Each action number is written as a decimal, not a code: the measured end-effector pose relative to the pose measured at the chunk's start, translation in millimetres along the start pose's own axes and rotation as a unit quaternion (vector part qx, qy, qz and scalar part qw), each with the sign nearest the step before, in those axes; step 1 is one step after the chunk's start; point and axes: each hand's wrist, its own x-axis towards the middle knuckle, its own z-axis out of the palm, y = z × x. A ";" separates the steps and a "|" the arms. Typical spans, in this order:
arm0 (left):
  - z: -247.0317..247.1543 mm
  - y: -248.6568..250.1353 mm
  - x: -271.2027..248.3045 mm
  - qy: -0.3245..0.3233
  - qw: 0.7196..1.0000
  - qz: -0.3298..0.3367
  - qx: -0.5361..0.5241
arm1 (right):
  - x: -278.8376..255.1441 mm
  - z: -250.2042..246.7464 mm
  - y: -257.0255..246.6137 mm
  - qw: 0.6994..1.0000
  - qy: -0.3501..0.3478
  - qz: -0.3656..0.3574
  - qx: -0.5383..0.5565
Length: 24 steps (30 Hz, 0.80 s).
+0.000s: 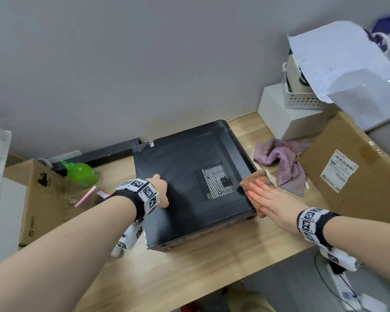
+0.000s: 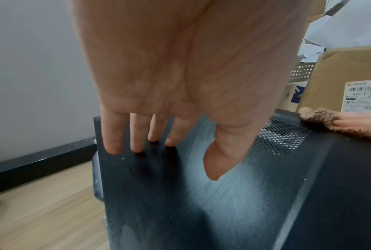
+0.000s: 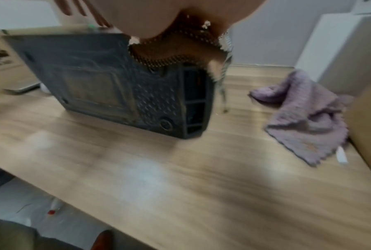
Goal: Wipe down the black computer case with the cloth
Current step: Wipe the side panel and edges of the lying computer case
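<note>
The black computer case [image 1: 189, 176] lies flat on the wooden table [image 1: 189, 278], its dusty side panel up with a mesh vent [image 1: 214, 181]. My left hand [image 1: 160, 190] rests on the panel near its left edge, fingers straight and tips touching the metal [image 2: 137, 148]. My right hand [image 1: 268, 199] lies flat on a brown cloth [image 1: 254, 179] and presses it against the case's right edge. In the right wrist view the brown cloth [image 3: 176, 50] hangs over the corner of the case [image 3: 107, 84].
A purple towel [image 1: 284, 161] lies crumpled right of the case. A large cardboard box [image 1: 351, 170] stands beyond it, with a white box and basket [image 1: 300, 100] behind. A green bottle [image 1: 80, 172] and another cardboard box [image 1: 38, 199] sit at the left.
</note>
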 end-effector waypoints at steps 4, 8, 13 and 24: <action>0.3 -4.2 -0.6 -0.005 1.000 0.013 -0.002 | -2.9 4.6 -5.6 1.000 0.010 0.027 0.013; -2.0 -7.6 -1.7 -0.015 1.000 0.023 0.003 | 5.5 11.8 -19.4 0.994 0.032 -0.053 -0.089; 5.9 -15.3 -3.1 -0.001 0.999 0.032 -0.002 | -1.0 -14.3 1.8 0.990 0.040 -0.084 -0.104; 9.1 -23.7 -10.3 -0.005 0.998 0.053 -0.014 | -28.9 -7.7 22.6 0.998 0.056 -0.016 -0.019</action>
